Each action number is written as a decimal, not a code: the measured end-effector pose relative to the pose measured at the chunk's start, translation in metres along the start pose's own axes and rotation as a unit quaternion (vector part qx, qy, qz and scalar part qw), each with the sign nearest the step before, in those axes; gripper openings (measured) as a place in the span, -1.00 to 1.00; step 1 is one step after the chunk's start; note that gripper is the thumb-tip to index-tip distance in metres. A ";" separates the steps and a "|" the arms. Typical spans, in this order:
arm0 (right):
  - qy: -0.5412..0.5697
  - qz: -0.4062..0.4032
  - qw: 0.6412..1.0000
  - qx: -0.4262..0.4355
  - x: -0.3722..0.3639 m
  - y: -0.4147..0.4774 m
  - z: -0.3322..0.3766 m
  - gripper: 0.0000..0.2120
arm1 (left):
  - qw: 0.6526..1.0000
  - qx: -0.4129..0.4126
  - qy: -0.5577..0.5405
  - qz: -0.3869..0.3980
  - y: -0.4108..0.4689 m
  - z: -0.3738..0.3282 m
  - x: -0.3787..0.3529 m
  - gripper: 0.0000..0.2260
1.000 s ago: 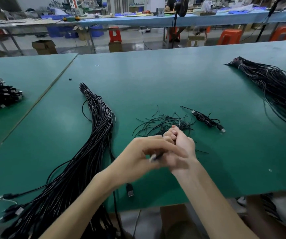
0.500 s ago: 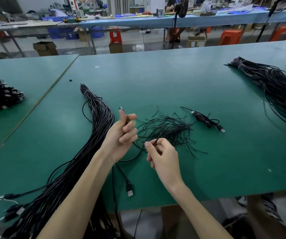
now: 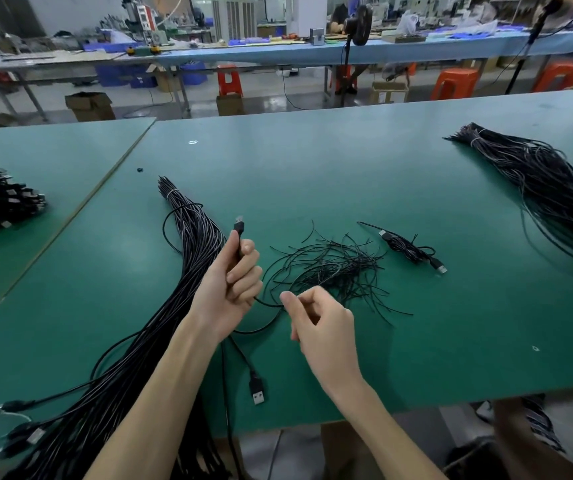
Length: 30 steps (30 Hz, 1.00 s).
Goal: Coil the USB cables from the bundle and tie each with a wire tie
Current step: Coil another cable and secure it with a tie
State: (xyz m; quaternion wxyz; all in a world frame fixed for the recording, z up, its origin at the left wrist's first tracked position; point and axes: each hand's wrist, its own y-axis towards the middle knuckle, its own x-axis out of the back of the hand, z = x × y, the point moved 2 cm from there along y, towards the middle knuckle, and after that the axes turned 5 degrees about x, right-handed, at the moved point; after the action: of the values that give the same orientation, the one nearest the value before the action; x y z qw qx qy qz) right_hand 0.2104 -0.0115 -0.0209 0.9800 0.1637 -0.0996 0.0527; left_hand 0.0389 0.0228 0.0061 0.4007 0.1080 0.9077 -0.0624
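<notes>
My left hand holds one USB cable up by its plug and my right hand pinches it lower down, not coiled yet, with one tied cable done on the bench and the big bundle left to do

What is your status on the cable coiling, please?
Left hand grips USB cable near its plug; right hand pinches same cable further along. No coil formed yet. Wire ties loose just beyond hands; bundle at left.
</notes>
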 end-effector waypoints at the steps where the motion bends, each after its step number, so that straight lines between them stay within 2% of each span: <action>1: -0.013 -0.026 0.999 0.033 0.001 0.000 0.001 -0.77 | 1.000 -0.002 0.011 0.005 -0.001 0.000 -0.001 -0.65; 3: -0.073 -0.037 0.993 0.082 0.001 -0.001 0.003 -0.74 | 0.999 -0.003 0.033 0.022 -0.002 0.001 -0.003 -0.64; 6: -0.189 0.019 0.975 0.114 -0.004 0.000 0.003 -0.56 | 0.997 0.003 0.046 0.059 -0.004 0.003 -0.008 -0.62; 8: -0.238 0.047 0.961 0.137 -0.009 0.000 0.003 -0.61 | 0.995 0.006 0.026 0.095 -0.006 0.003 -0.010 -0.62; 12: -0.211 0.061 0.965 0.146 -0.010 -0.001 0.001 -0.81 | 0.988 0.022 -0.025 0.154 -0.010 0.002 -0.013 -0.59; 15: -0.218 0.043 0.964 0.143 -0.009 0.000 0.003 -0.84 | 0.980 0.047 -0.050 0.185 -0.012 0.002 -0.014 -0.58; 18: -0.271 0.000 0.951 0.151 -0.008 -0.002 0.008 -0.84 | 0.974 0.073 -0.059 0.207 -0.012 0.000 -0.013 -0.59; 21: -0.315 -0.004 0.940 0.134 -0.009 -0.001 0.010 -0.81 | 0.975 0.087 -0.043 0.202 -0.013 -0.001 -0.010 -0.61; 25: -0.331 0.030 0.936 0.115 -0.008 0.002 0.011 -0.78 | 0.982 0.084 0.033 0.168 -0.012 -0.002 -0.006 -0.61; 30: -0.423 0.080 0.891 0.148 0.002 0.026 0.022 -0.71 | 0.987 0.074 0.105 0.098 -0.008 -0.001 0.000 -0.59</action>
State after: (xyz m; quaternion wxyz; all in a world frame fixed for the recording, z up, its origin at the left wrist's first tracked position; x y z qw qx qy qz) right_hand 0.2045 0.0059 0.0076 0.8022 0.3053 -0.5083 0.0708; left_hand 0.0360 0.0157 0.0068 0.2982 0.2319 0.9227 -0.0776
